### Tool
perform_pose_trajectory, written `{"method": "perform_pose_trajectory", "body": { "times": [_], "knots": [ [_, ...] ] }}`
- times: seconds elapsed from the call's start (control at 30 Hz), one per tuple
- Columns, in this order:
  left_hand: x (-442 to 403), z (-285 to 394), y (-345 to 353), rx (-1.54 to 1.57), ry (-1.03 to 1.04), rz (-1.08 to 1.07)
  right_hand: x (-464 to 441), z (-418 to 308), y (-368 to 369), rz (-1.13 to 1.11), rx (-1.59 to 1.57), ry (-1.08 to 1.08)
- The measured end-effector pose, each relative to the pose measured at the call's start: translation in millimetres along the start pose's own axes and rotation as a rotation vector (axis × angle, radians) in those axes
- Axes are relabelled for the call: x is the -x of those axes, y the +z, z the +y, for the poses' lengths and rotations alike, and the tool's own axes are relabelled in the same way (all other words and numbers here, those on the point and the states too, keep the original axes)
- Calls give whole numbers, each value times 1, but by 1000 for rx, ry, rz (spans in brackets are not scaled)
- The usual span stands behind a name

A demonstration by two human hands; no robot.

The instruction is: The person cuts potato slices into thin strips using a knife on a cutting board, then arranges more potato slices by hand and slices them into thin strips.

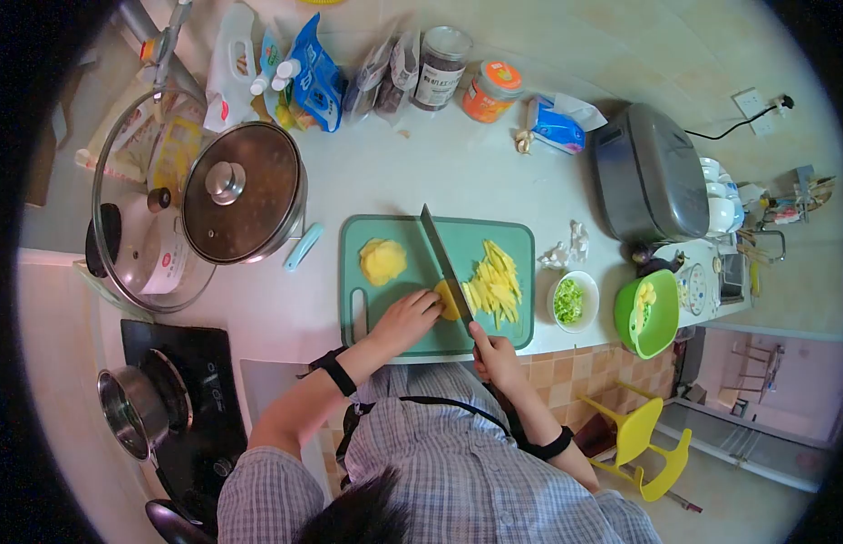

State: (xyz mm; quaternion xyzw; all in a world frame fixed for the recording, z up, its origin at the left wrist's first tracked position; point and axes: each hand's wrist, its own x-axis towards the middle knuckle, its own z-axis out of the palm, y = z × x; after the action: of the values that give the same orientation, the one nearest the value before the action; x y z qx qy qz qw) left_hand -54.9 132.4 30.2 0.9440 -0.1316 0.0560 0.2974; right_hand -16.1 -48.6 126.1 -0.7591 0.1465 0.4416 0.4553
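On a green cutting board (399, 341), my left hand (410, 319) presses its fingertips on a yellow potato piece (450, 300). My right hand (497, 359) is wrapped round the handle of a large knife (447, 263), whose blade stands at the right side of that piece. Right of the blade lies a heap of cut yellow strips (496, 283). A stack of round yellow slices (382, 261) sits at the board's upper left.
Right of the board are crumpled tissue (566, 247), a white bowl of chopped greens (571, 302) and a green basin (647, 315). A lidded pot (243, 192) and a blue-handled peeler (304, 247) lie left. Jars, packets and a grey appliance (651, 172) line the back.
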Motion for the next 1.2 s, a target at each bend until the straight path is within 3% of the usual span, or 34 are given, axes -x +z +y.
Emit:
{"method": "perform_pose_trajectory", "body": {
  "times": [0.57, 0.67, 0.87, 0.93, 1.03, 1.07, 1.13, 1.2],
  "knots": [
    [-5, -9, -3, -58, 114, -80, -17, 20, -4, -2, 180, 17],
    [-4, -10, -2, -49, 95, -73, -28, 40, -2, -17, 380, -329],
    [-2, -6, -2, -72, 103, -24, -25, 35, -5, -28, 515, -392],
    [-3, -6, 0, -83, 108, -18, -11, 12, 1, 32, 349, -218],
    [-4, -4, 4, -20, 90, 10, -9, 8, 0, 116, 331, -121],
    [-4, -4, 3, -36, 84, 31, -9, 12, -3, 131, 319, -112],
    [-3, -1, 2, -49, 85, 50, -10, 20, -7, 217, 347, -302],
    [-6, -1, 1, -21, 77, 58, -10, 22, -13, 200, 270, -236]
  ]
}}
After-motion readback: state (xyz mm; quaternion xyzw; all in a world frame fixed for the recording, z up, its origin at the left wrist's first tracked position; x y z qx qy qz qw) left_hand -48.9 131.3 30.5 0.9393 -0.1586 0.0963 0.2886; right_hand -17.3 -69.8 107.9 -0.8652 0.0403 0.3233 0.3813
